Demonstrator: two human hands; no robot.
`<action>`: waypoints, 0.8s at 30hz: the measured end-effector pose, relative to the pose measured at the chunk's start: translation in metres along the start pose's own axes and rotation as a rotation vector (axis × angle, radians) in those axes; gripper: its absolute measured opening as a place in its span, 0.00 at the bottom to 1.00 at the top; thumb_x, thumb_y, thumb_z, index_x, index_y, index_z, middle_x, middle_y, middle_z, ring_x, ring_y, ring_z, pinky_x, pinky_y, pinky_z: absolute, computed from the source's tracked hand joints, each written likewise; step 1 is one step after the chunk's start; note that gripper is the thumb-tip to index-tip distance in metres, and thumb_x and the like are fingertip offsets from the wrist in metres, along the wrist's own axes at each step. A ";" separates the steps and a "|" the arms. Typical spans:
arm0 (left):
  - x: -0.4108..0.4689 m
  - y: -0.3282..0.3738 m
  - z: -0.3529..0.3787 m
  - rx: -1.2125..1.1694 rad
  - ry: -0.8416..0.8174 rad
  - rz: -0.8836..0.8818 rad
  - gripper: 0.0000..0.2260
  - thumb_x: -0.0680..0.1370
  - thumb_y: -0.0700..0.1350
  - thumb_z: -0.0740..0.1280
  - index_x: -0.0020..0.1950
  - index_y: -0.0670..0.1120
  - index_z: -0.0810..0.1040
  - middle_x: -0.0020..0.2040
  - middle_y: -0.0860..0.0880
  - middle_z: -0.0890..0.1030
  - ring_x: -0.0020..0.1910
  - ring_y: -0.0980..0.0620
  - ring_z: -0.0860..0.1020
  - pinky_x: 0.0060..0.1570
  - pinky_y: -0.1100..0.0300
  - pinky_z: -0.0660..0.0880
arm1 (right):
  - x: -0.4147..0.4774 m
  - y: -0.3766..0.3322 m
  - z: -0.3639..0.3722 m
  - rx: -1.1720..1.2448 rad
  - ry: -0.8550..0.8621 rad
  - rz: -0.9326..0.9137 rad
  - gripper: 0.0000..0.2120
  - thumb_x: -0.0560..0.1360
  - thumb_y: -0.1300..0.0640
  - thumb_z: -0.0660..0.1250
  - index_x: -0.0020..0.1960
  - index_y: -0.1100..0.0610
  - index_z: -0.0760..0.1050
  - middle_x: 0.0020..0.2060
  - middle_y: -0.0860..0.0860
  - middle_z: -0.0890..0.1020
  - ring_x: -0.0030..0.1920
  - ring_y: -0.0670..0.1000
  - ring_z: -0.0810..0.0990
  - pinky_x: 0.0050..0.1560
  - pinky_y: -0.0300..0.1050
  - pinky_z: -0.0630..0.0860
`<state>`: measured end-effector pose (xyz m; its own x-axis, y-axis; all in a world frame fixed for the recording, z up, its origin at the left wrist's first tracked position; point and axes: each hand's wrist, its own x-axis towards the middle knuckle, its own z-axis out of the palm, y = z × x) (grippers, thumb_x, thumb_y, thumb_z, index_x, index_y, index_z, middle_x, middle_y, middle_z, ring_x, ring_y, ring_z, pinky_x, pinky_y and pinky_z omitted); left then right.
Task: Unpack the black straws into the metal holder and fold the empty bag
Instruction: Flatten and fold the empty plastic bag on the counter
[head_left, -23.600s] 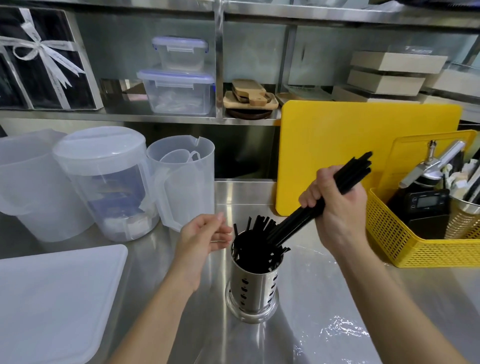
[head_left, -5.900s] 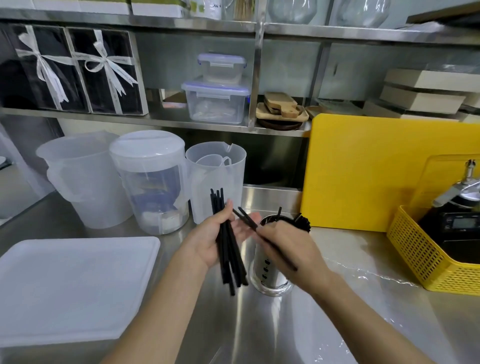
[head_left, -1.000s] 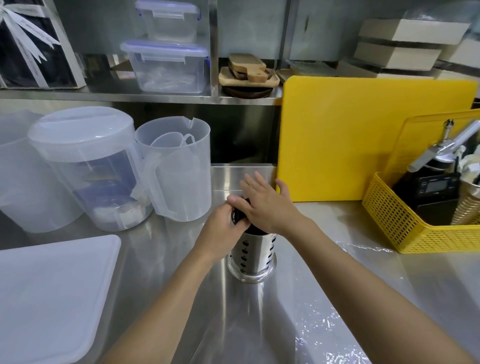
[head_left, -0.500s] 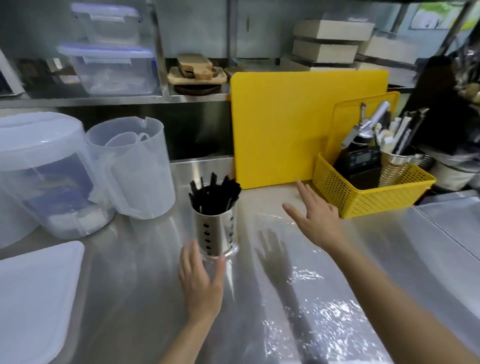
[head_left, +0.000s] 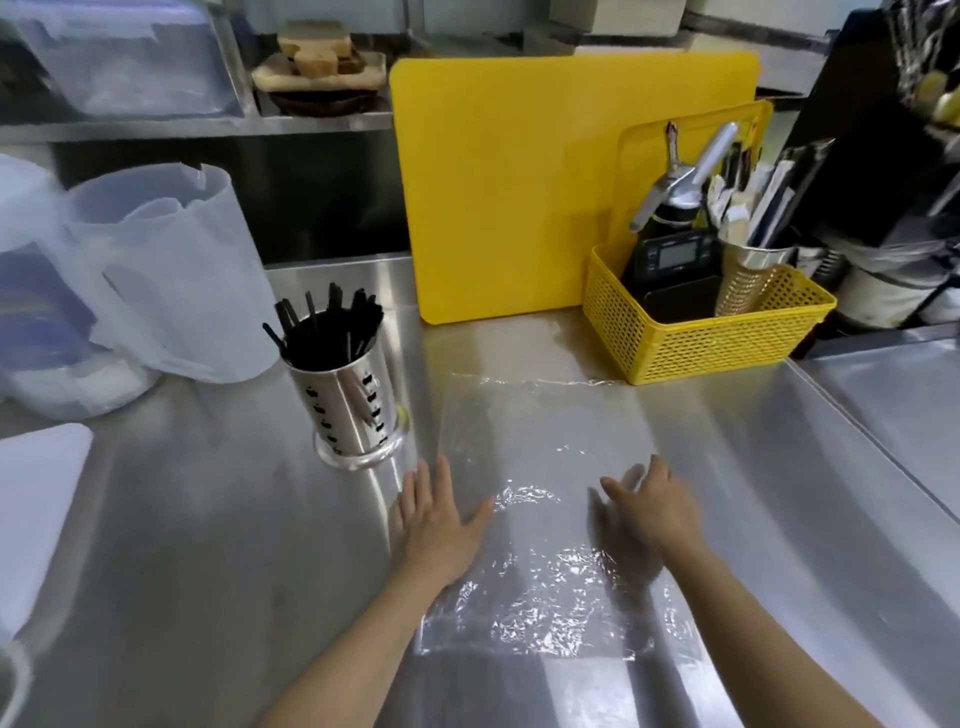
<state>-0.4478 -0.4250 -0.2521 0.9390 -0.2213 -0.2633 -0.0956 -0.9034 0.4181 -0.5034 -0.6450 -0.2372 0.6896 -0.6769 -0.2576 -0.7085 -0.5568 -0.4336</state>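
The perforated metal holder (head_left: 349, 410) stands upright on the steel counter, packed with black straws (head_left: 332, 332). To its right the clear empty bag (head_left: 535, 431) lies flat and crinkled on the counter. My left hand (head_left: 441, 519) rests palm down with fingers spread on the bag's left edge. My right hand (head_left: 649, 504) lies flat and open on the bag's right part, slightly blurred. Neither hand holds anything.
A yellow cutting board (head_left: 519, 182) leans at the back. A yellow basket (head_left: 727, 338) with a timer and utensils sits right. Translucent pitchers (head_left: 171, 270) stand left of the holder, a white lid (head_left: 36, 509) lies far left. A raised counter step (head_left: 883, 431) runs along the right.
Both hands left the holder and came down flat onto the clear bag. The view has swung right and down, with the holder now to the left.
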 end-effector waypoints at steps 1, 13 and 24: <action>0.002 0.002 0.005 0.032 -0.010 -0.004 0.36 0.76 0.65 0.50 0.76 0.49 0.42 0.78 0.46 0.42 0.76 0.47 0.41 0.73 0.51 0.40 | 0.001 0.003 0.001 -0.014 0.014 -0.015 0.29 0.73 0.44 0.66 0.64 0.63 0.64 0.64 0.62 0.72 0.64 0.63 0.70 0.62 0.57 0.68; 0.019 0.012 -0.010 -0.673 0.047 -0.280 0.09 0.72 0.43 0.71 0.36 0.39 0.75 0.35 0.43 0.77 0.35 0.47 0.75 0.37 0.58 0.69 | 0.028 0.029 -0.024 0.737 -0.305 0.055 0.10 0.68 0.75 0.63 0.32 0.64 0.74 0.19 0.52 0.75 0.18 0.46 0.72 0.21 0.32 0.67; 0.003 0.013 -0.027 -1.061 -0.164 -0.328 0.17 0.68 0.45 0.75 0.53 0.44 0.75 0.48 0.43 0.81 0.46 0.46 0.78 0.51 0.46 0.76 | 0.032 0.057 -0.041 0.906 -0.556 -0.055 0.03 0.72 0.70 0.64 0.44 0.72 0.73 0.36 0.69 0.78 0.36 0.62 0.80 0.39 0.53 0.76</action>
<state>-0.4373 -0.4275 -0.2242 0.8048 -0.1466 -0.5752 0.5515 -0.1736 0.8159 -0.5277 -0.7183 -0.2344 0.8509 -0.2193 -0.4774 -0.4565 0.1410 -0.8785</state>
